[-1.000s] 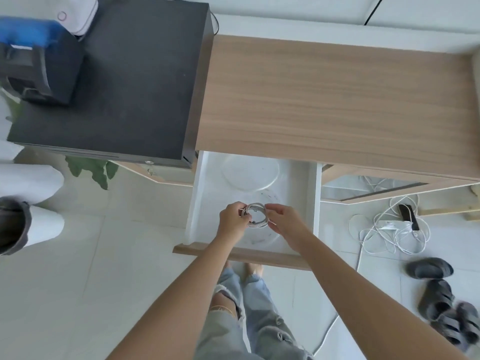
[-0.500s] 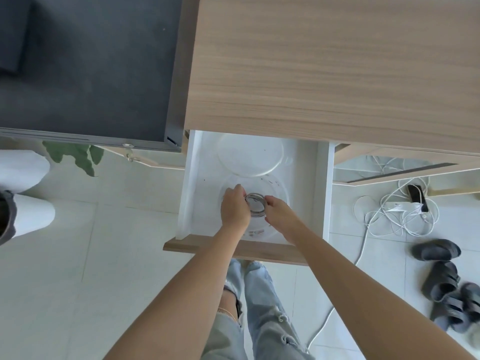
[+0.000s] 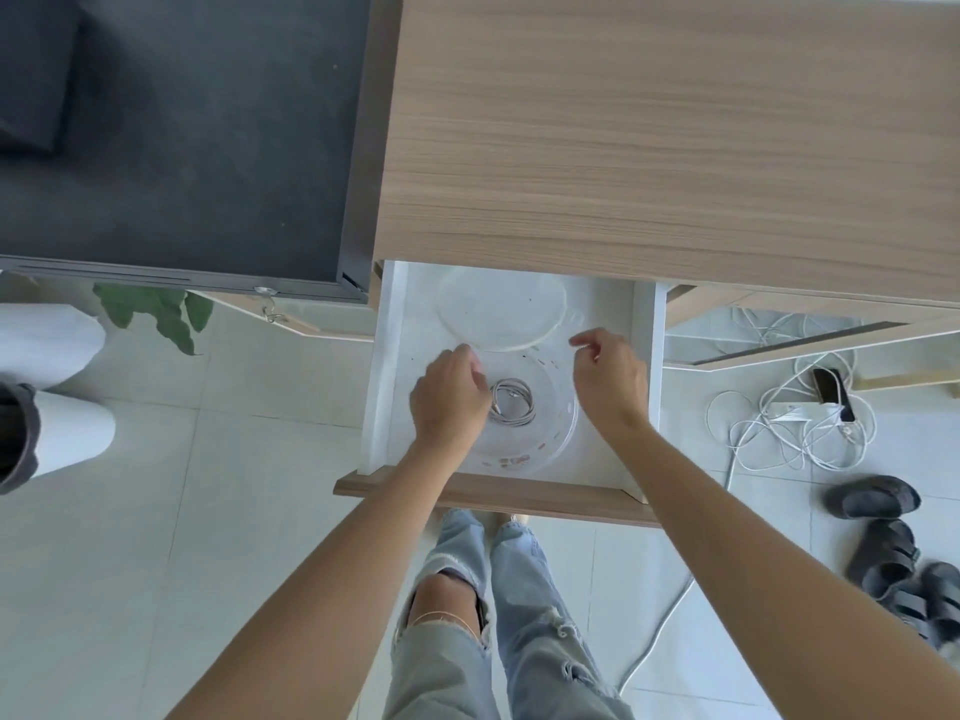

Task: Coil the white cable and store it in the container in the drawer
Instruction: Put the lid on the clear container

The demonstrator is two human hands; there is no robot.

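Hands first: the left hand hangs over the left rim of the clear round container, fingers loosely curled and gripping nothing that can be seen, though its fingertips reach toward the edge of the round lid and whether they touch it cannot be told. The right hand hovers over the container's right rim, thumb and forefinger pinched near each other, and it too holds nothing visible.

Between them, the white cable lies coiled on the container floor, free of both hands. From the left hand it sits at about three o'clock, just beside the knuckles; from the right hand it lies at about eight o'clock, a little further off. The coil is slightly oval, its long axis running roughly from eleven to five o'clock.

Further out, the lid lies flat at twelve o'clock from the coil, its near edge overlapping the container's far rim, inside the open white drawer. Judged from this, coiling and placing look done; fitting the lid and shutting the drawer probably remain, and both hands are about equally near the lid.
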